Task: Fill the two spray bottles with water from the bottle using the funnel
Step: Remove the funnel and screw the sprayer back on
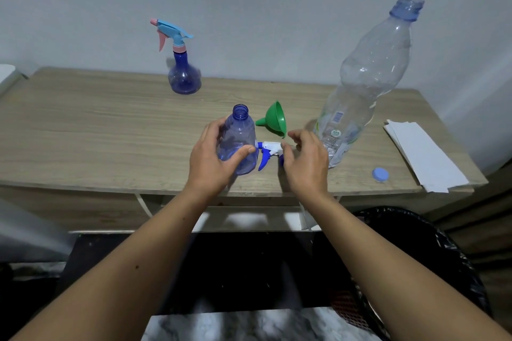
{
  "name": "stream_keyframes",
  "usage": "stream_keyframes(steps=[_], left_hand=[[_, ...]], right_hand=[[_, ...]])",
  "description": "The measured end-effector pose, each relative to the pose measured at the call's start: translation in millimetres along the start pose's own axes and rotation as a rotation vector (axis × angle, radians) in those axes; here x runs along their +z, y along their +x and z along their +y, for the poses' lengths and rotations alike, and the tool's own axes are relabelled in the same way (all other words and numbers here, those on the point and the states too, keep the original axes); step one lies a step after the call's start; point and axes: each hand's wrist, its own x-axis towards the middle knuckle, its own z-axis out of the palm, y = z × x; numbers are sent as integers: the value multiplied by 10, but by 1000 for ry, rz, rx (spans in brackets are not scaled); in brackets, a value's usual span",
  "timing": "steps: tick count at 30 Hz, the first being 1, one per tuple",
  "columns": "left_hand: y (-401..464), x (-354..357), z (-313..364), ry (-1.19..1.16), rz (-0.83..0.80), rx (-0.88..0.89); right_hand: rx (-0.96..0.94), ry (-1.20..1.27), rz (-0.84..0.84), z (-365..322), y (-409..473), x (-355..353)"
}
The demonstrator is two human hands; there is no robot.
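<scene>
**Q:** What could have gone wrong, starting with the biggest thing?

**Me:** The tall water bottle [363,83] stood uncapped on the wooden surface [83,130], just beside my right hand [303,159]. I judged a careless elbow could tip it and spill. The near spray bottle [240,138], light and seemingly empty, could slide once the green funnel [273,119] lying behind it went in. The far spray bottle [181,69] stood capped by the wall.

**Q:** And your hands?

**Me:** My left hand [213,158] wrapped that open bottle, fingers [243,151] clasped round its body. My right hovered over the detached spray head [270,151], fingers loosely curled, gripping nothing that I could make out. The small blue cap [380,174] lay apart.
</scene>
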Motion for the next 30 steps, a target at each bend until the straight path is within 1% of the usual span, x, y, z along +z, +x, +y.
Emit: stream_keyframes(steps=[3, 8, 12, 18, 21, 24, 30], left_hand=[[3, -2, -1, 7, 0, -1], [4, 6, -19, 26, 8, 11], [24, 13, -70, 35, 8, 23], [46, 27, -122, 30, 9, 31], [46, 27, -124, 22, 11, 31], [48, 37, -122, 10, 16, 23], [37, 33, -116, 21, 19, 12]], right_hand=[[1, -52, -84, 48, -157, -77], [94, -94, -170, 78, -289, -60], [120, -134, -157, 58, -241, -4], [219, -171, -135, 24, -132, 114], [272, -80, -140, 20, -126, 88], [318, 76, -93, 6, -121, 16], [312, 279, -18, -207, -68, -156]])
